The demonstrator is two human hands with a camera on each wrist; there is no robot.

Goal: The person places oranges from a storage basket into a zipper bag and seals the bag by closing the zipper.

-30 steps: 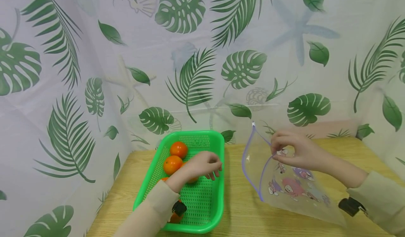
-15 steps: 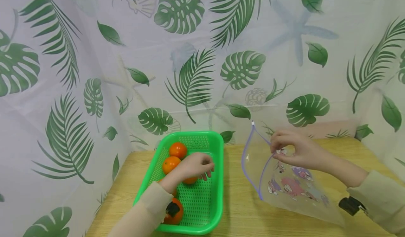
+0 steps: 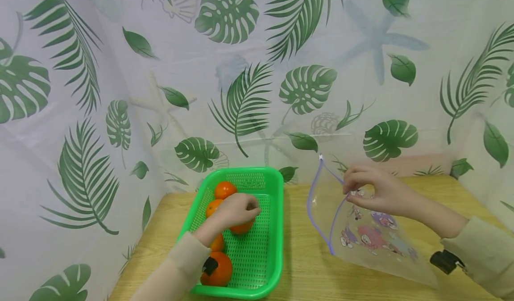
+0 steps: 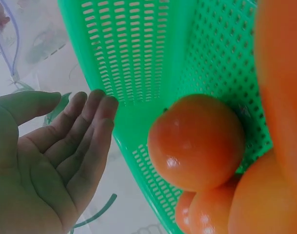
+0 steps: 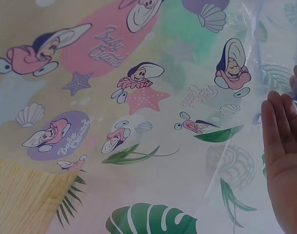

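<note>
the left hand [image 3: 237, 209] hangs over the green basket [image 3: 277, 229], palm down on top of an orange [image 3: 242, 227] in mid-basket; the wrist view shows its fingers [image 4: 85, 141] spread and relaxed, closed on nothing, with the fruit just under and ahead of them. other oranges lie along the basket's left side, behind and nearer. this hand is the nearer to the fruit. to the right, well apart across the table [image 3: 299, 256], the right hand [image 3: 373, 191] pinches the rim of a clear zip bag [image 3: 373, 243], holding its mouth open toward the basket.
</note>
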